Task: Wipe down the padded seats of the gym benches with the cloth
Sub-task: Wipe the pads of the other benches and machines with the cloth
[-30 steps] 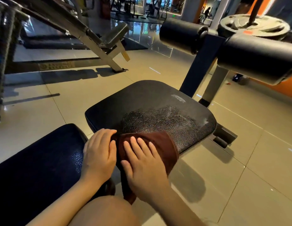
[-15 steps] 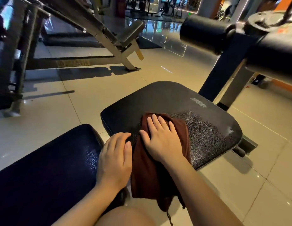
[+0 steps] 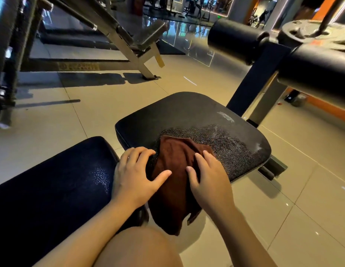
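The brown cloth (image 3: 173, 170) lies bunched on the near edge of the black seat pad (image 3: 187, 116), and since much of it hangs off that edge toward the floor (image 3: 283, 218), it could slide off the pad if the hands let up, or drag in folds and miss patches. It looks soft, dark reddish-brown and creased, with a speckled wet sheen on the pad just beyond it. The left hand (image 3: 135, 176) and the right hand (image 3: 208, 176) press it from either side, fingers fairly flat, neither grip closed around it.
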`<act>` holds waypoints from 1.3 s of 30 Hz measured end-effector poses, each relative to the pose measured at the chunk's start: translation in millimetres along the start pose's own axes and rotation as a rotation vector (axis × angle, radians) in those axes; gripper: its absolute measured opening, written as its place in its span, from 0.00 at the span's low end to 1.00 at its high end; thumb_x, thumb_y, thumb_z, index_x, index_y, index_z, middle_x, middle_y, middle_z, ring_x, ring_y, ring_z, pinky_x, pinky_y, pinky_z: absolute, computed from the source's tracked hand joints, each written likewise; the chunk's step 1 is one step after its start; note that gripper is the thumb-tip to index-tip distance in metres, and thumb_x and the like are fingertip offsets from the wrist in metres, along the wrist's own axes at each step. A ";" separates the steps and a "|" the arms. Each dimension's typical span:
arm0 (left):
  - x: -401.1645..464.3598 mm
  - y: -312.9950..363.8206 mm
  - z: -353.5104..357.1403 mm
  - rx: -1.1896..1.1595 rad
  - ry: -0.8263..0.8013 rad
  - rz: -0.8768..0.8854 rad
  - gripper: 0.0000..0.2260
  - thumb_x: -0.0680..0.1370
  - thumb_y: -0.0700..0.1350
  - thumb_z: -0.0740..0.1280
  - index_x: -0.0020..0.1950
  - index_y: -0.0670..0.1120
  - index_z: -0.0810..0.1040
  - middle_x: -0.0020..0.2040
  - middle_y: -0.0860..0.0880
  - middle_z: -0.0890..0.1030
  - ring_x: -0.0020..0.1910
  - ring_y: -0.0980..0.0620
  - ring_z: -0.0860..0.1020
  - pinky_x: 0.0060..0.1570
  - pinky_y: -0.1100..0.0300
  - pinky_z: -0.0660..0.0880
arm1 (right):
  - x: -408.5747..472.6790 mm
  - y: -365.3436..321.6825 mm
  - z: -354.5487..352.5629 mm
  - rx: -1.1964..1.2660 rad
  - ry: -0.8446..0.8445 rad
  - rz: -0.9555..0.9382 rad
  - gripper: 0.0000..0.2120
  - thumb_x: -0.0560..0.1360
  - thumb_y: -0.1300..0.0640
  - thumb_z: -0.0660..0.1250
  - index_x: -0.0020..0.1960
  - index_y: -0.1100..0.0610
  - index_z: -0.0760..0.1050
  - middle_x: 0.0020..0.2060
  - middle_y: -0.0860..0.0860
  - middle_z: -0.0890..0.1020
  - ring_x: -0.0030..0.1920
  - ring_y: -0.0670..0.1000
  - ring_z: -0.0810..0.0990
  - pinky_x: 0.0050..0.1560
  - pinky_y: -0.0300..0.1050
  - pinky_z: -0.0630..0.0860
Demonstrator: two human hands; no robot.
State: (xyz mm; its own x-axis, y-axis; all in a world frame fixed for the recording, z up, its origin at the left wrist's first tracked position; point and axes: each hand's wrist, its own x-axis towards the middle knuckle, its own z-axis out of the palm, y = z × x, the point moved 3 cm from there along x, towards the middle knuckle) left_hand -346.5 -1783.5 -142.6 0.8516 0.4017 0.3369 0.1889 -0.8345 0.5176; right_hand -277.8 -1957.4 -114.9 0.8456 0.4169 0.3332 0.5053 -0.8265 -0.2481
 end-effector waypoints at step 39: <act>-4.8 15.7 -27.7 0.013 -0.280 0.435 0.27 0.78 0.62 0.45 0.73 0.56 0.67 0.73 0.58 0.68 0.72 0.63 0.61 0.72 0.57 0.50 | 6.2 12.1 -29.5 0.010 -0.148 -0.015 0.06 0.77 0.57 0.62 0.50 0.58 0.74 0.51 0.52 0.77 0.54 0.54 0.75 0.47 0.46 0.67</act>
State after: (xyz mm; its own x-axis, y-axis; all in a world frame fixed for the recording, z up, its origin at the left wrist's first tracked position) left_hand -361.2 -1788.1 -114.3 0.9505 -0.0985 0.2946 -0.2075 -0.9072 0.3661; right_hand -271.6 -1976.0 -88.9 0.8539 0.4806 0.1997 0.5188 -0.8164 -0.2536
